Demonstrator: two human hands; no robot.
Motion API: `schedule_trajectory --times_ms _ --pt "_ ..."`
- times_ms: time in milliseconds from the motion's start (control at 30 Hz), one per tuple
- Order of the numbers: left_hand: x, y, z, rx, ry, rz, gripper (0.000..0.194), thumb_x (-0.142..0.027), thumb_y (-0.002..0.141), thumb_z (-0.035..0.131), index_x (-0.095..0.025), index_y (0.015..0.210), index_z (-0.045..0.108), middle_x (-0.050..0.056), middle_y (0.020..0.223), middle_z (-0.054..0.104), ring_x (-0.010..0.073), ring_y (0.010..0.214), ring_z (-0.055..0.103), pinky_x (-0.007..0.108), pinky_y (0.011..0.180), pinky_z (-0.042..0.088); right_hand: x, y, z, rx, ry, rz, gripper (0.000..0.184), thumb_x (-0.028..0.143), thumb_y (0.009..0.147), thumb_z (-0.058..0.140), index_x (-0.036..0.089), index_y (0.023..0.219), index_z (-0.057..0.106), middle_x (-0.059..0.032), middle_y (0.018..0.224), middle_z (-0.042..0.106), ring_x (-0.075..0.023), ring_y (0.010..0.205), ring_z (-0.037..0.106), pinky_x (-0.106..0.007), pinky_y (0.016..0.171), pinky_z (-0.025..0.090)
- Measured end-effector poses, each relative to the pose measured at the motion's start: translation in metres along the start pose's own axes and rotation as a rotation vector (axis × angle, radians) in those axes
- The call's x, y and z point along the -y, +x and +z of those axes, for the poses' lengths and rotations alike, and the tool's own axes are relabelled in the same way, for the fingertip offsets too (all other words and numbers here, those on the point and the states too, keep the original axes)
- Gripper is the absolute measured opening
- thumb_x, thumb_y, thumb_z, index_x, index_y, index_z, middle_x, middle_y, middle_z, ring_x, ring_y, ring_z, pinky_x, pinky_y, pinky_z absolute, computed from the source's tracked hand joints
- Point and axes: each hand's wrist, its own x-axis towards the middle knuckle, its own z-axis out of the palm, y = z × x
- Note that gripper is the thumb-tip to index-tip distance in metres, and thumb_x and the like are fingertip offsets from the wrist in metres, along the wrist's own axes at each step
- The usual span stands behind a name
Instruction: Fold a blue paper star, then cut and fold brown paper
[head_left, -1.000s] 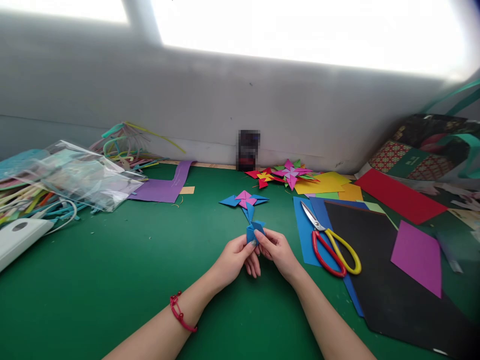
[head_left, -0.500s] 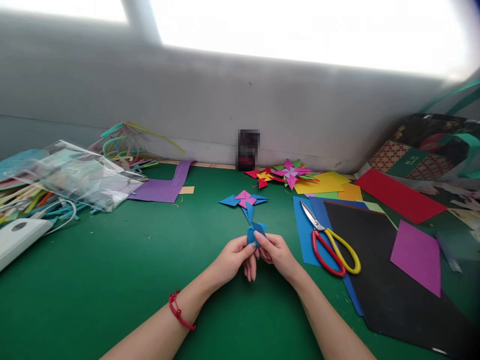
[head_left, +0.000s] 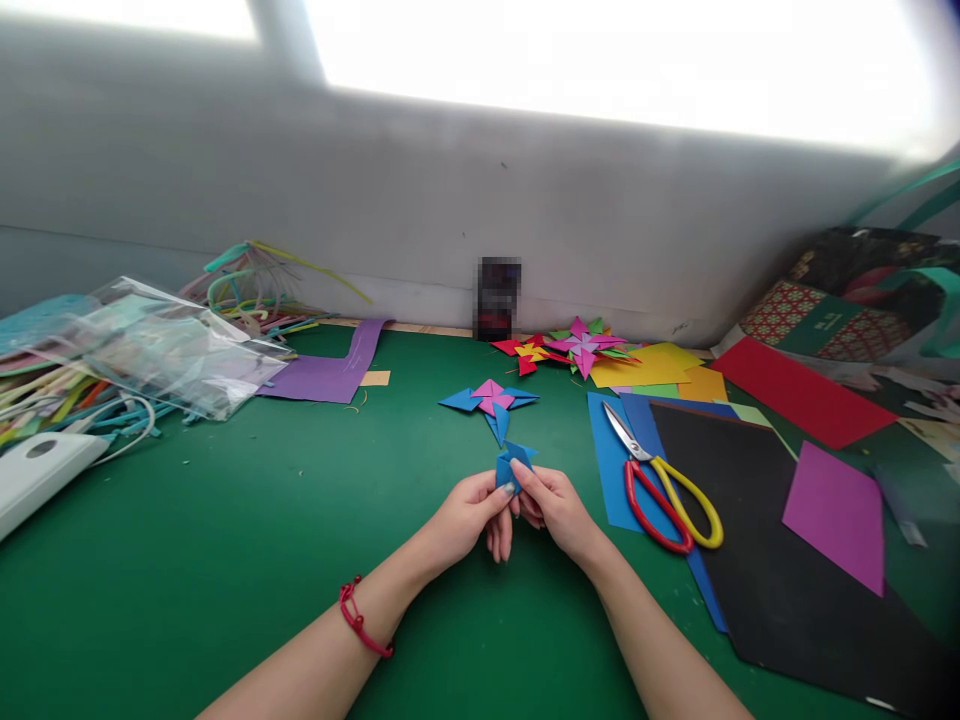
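Green desk (head_left: 225, 560) runs back to a pale wall (head_left: 420, 180), w/ a dark, blurred-out thing (head_left: 497, 300) at its back edge. Approx mid-desk, my L hand (head_left: 459, 520) & R hand (head_left: 561, 505) both pinch one small folded blue paper (head_left: 505, 470) btwn thumbs & fingers; L wrist has a red bracelet (head_left: 358, 625). Just beyond, toward the back edge, lies a pink-and-blue folded star (head_left: 491, 397); can't tell if its nearest tip touches my piece. More folded stars (head_left: 583, 343) nr the back edge, bit R of ctr. On the desk's R side, scissors (head_left: 635, 452), 1 red & 1 yellow handle, rest across blue sheets (head_left: 607, 480) & a black sheet (head_left: 757, 570). Toward back L corner: clear plastic bag (head_left: 195, 345), purple paper (head_left: 322, 380) nr it.
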Motion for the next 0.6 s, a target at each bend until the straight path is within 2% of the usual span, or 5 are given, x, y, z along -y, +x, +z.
schedule_trajectory --times_ms 267,433,600 --pt "-0.0039 -0.0014 0.002 -0.035 -0.009 0.012 0.027 -0.039 0.084 0.042 -0.015 0.074 0.045 0.0 0.042 0.056 0.0104 0.032 0.048 0.018 0.034 0.036 0.0022 -0.0002 0.0009 0.009 0.041 -0.015 0.045 0.044 0.082 0.044 0.017 0.048 0.038 0.0035 0.047 0.042 -0.0044 0.037 0.033 -0.021 0.037 0.022" --pt "-0.0066 -0.003 0.0035 -0.034 -0.019 0.054 0.039 -0.042 0.088 0.031 -0.012 0.077 0.052 0.003 0.048 0.058 0.0114 0.04 0.053 0.021 0.045 0.041 0.0025 0.0004 -0.001 -0.004 0.091 -0.057 0.045 0.042 0.086 0.039 0.018 0.049 0.034 0.0033 0.046 0.043 -0.0048 0.036 0.033 -0.021 0.037 0.022" --pt "-0.0042 -0.0017 0.0061 -0.049 0.068 0.027 0.026 -0.039 0.083 0.047 -0.014 0.08 0.051 -0.001 0.049 0.057 0.0101 0.04 0.054 0.018 0.043 0.037 0.0015 0.0008 -0.0011 -0.049 0.073 -0.058 0.044 0.043 0.085 0.04 0.018 0.049 0.034 0.0044 0.043 0.041 -0.0052 0.036 0.034 -0.02 0.037 0.023"
